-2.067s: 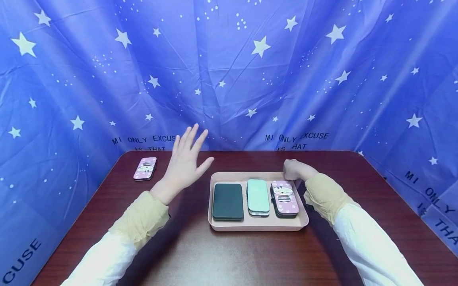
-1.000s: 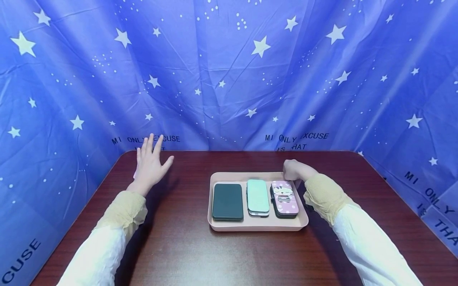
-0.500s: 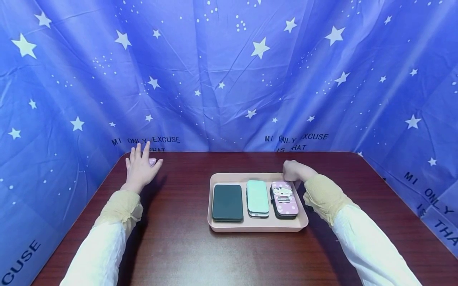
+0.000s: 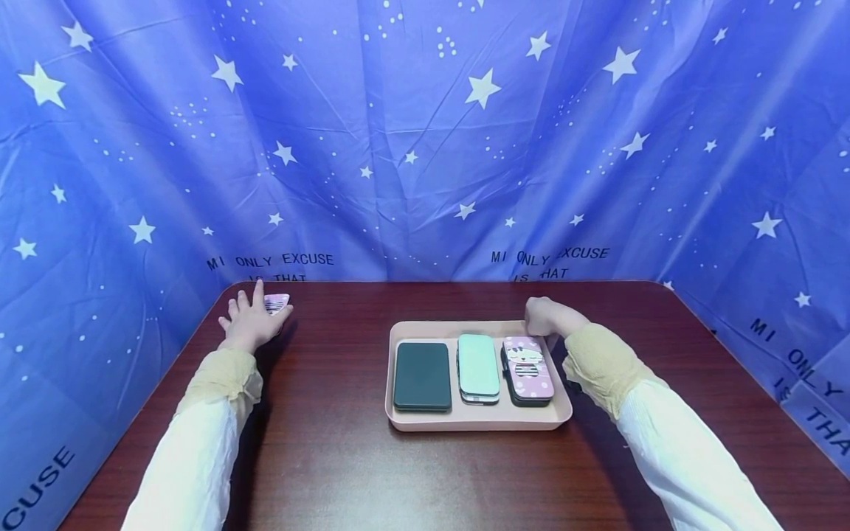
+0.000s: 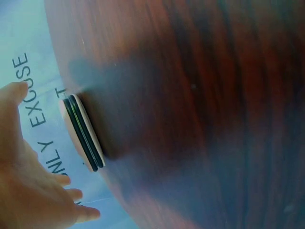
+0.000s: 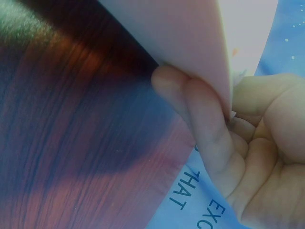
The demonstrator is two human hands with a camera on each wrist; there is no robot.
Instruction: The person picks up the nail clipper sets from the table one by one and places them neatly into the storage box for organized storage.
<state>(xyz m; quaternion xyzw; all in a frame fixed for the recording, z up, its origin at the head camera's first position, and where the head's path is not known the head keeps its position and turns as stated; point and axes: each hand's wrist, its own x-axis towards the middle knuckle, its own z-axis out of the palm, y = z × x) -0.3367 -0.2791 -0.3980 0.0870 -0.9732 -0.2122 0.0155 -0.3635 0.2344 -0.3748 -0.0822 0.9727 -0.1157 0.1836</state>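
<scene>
My left hand (image 4: pixel 247 326) hovers at the far left of the table, fingers spread. Just beyond it lies a small pink case (image 4: pixel 277 301) with a cat print, partly hidden by the hand in the head view. The left wrist view shows this case (image 5: pixel 81 133) edge-on, with a gap between it and the hand (image 5: pixel 28 176). My right hand (image 4: pixel 547 316) grips the far right corner of a beige tray (image 4: pixel 478 425). In the right wrist view, curled fingers (image 6: pixel 205 119) and thumb pinch the tray wall (image 6: pixel 190 43).
Inside the tray lie a dark green flat case (image 4: pixel 423 376), a mint green case (image 4: pixel 478 363) and another pink cat-print case (image 4: pixel 529 367). The brown wooden table (image 4: pixel 372 472) ends at a blue curtain (image 4: pixel 412 147) with stars, which hangs behind and at both sides.
My left hand has moved left and down from near the tray to the lone pink case, spread throughout. The right hand has kept its grip, and the tray's contents have stayed put.
</scene>
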